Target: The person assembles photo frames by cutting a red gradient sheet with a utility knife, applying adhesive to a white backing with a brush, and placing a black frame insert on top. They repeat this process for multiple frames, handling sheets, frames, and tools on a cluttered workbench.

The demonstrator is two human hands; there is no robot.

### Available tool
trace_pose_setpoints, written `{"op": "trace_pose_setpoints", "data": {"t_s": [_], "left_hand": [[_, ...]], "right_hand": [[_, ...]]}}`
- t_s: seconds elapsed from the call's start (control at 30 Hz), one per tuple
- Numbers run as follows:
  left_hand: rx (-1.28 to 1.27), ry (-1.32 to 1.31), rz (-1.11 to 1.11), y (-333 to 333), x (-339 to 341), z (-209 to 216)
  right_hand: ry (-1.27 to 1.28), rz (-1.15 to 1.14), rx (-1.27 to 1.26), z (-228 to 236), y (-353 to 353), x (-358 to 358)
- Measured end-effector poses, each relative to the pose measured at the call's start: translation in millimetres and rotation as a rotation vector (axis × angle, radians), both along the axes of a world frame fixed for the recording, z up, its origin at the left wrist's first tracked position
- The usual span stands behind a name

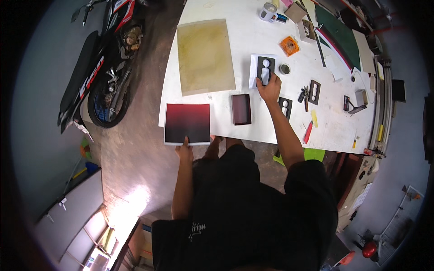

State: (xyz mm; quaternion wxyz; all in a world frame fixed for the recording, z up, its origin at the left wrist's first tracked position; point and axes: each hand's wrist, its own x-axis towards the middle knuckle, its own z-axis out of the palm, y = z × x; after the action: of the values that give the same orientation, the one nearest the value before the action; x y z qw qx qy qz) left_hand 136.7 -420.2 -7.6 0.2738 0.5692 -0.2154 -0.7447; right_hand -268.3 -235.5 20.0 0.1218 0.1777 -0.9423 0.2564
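My left hand (184, 152) pinches the near edge of a red-to-black shaded sheet (187, 123), thumb on top. The sheet lies at the table's front left, slightly past the edge. Farther right, my right hand (270, 89) grips the near end of a black rectangular insert (259, 67) with a rounded white cutout shape. White paper (253, 71) lies under that insert. Between my hands sits a shallow dark red open box (241, 109). A similar black piece (285, 108) with pale round openings is partly hidden by my right forearm.
A yellowed translucent sheet (205, 56) covers the far left of the white table (221, 128). Rightward are a small round tin (284, 69), an orange packet (289, 46), keys (304, 95), another black cutout piece (314, 92) and a red cutter (308, 132). A motorcycle (97, 77) stands left.
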Motion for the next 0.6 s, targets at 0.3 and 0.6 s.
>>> {"op": "trace_pose_setpoints", "data": {"t_s": [0.3,0.6], "left_hand": [[-0.054,-0.049,-0.084,18.6,-3.3,32.0],[-0.048,0.002,-0.141,13.0,-59.2,59.3]], "right_hand": [[-0.265,-0.065,0.242,-81.6,0.5,-46.6],[-0.237,-0.103,0.151,-37.1,-5.0,-44.7]]}}
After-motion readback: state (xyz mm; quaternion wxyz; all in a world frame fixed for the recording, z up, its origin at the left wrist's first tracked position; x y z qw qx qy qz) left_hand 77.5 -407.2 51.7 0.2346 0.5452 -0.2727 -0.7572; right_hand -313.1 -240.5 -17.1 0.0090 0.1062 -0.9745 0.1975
